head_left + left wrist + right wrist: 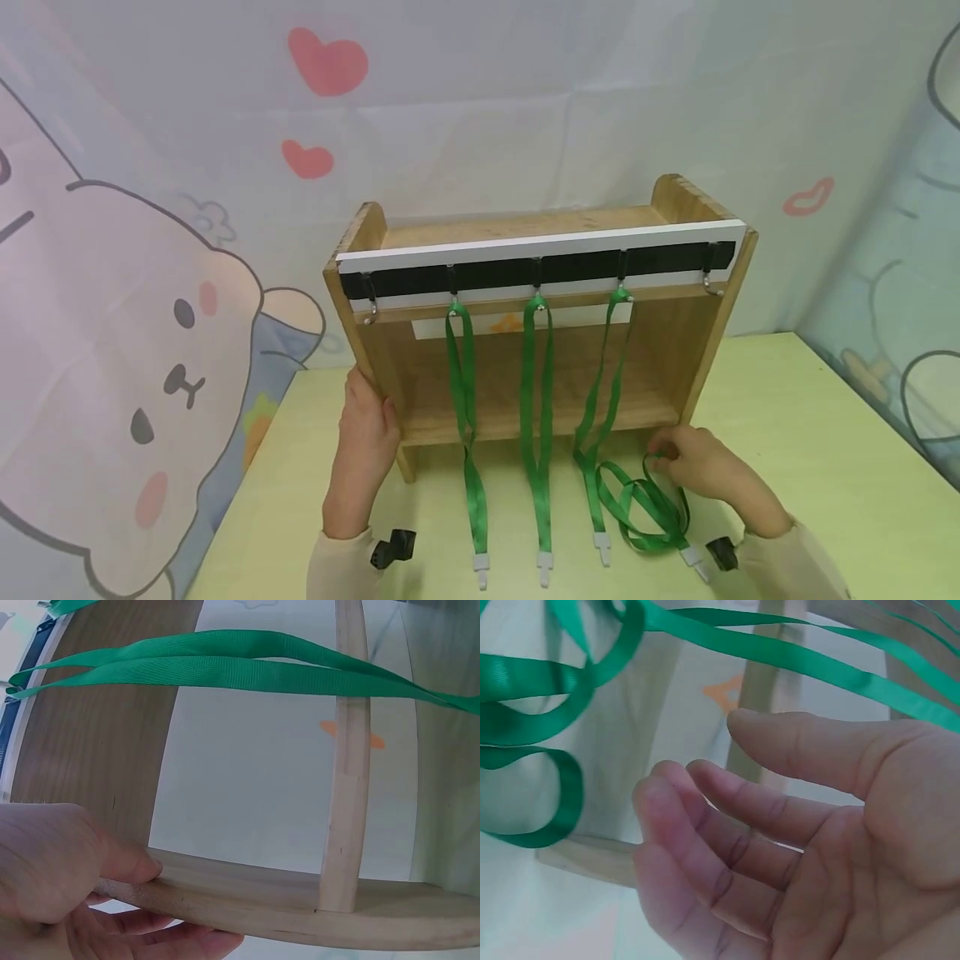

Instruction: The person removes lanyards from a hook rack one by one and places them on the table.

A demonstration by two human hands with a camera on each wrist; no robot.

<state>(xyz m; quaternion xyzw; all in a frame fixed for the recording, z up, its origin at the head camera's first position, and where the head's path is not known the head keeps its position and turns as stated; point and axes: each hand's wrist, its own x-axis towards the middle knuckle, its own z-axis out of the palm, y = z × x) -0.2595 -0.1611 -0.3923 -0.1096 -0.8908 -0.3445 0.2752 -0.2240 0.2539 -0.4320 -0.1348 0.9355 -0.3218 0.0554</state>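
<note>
My left hand [366,442] grips the side panel of a small wooden shelf [686,342], the thumb on its inner face and the fingers outside in the left wrist view. Beside the shelf's lower right corner is my right hand [701,467]. The right wrist view shows its fingers [750,802] loosely bent, thumb apart, with nothing between them. Close to it on the table lies a loosely coiled green lanyard [660,500] with a white clip. Three more green lanyards hang from the middle hooks: a left one [468,375], a centre one [527,375] and a right one [590,408].
A black strip [495,275] on a white board runs across the shelf's upper front. Its leftmost hook [370,312] and rightmost hook [708,283] carry nothing. The pale yellow table [262,517] meets a printed cloth backdrop [480,108] behind the shelf.
</note>
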